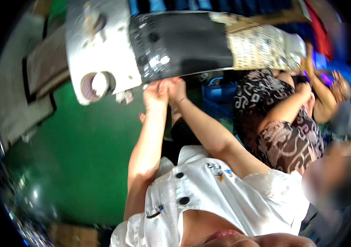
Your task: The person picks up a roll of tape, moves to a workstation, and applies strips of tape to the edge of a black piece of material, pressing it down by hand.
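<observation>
My left hand (155,95) and my right hand (176,89) meet at the near edge of the worktable. The fingers of both are drawn in and pressed together; what they hold, if anything, is too small and blurred to make out. Just beyond them lies the black sheet (200,43) covering the table's middle, with glossy clear plastic (152,61) over its left part. To the left of my hands is the white tabletop section (101,53), where a roll of tape (96,85) stands at the near corner.
Printed paper (258,47) covers the table's right end, with a wooden strip (266,19) along its far side. Blue items (157,5) line the back. A person in a patterned dress (286,140) sits close on my right, near a blue crate (216,96). Green floor (84,152) lies left.
</observation>
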### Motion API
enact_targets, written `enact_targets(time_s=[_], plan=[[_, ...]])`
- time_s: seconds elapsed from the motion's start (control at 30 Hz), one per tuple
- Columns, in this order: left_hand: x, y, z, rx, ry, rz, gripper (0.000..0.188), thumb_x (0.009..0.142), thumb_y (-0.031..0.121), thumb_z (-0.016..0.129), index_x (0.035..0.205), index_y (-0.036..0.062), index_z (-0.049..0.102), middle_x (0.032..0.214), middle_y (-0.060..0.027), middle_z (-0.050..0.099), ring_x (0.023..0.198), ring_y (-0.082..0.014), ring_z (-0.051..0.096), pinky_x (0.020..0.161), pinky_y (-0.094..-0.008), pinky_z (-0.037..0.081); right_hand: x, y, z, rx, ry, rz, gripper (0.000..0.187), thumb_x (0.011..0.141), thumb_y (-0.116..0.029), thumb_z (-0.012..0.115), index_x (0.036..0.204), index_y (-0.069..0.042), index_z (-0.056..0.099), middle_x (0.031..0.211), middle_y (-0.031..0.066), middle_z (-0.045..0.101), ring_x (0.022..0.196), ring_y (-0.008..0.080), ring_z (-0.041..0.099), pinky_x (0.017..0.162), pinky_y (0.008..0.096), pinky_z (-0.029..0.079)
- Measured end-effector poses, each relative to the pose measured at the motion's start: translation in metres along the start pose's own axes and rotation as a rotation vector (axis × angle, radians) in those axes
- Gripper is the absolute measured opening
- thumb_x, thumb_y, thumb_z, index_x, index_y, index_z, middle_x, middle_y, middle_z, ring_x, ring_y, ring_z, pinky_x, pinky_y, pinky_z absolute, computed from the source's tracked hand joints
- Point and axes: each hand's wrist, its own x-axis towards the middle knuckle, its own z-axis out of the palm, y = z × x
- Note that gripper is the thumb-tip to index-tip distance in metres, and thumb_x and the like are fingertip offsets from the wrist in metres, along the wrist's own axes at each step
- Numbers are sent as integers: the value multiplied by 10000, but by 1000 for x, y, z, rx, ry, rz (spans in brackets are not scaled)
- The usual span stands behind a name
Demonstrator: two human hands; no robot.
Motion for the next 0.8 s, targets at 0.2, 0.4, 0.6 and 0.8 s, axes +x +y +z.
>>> enact_targets(time_s=[0.2,0.4,0.6,0.8], plan=[[-7,-8,18,103,118,94,251,810,101,389,961,-75,486,992,-137,472,925,-269,496,871,-389,460,-3,-14,9,-752,291,-63,164,775,-126,562,885,-44,652,856,138,652,782,217,623,721,304,458],[-10,-13,35,151,200,145,185,821,75,410,838,-71,521,860,-121,490,778,-253,530,732,-380,524,-13,-36,13,-763,270,12,211,778,-174,582,908,-19,640,887,154,645,835,227,616,755,296,456],[-2,-14,28,118,150,138,154,809,94,446,800,-34,532,807,-118,520,706,-235,535,654,-363,526,-46,-77,-89,-629,651,-27,315,749,-110,632,1013,-30,480,851,47,571,779,158,545,706,280,465],[4,-15,22,70,124,187,226,806,163,409,876,-8,538,854,-98,526,785,-243,521,715,-410,499,-97,-115,-224,-806,1098,-252,258,813,-105,557,1040,6,506,955,106,584,814,150,554,708,252,459]])
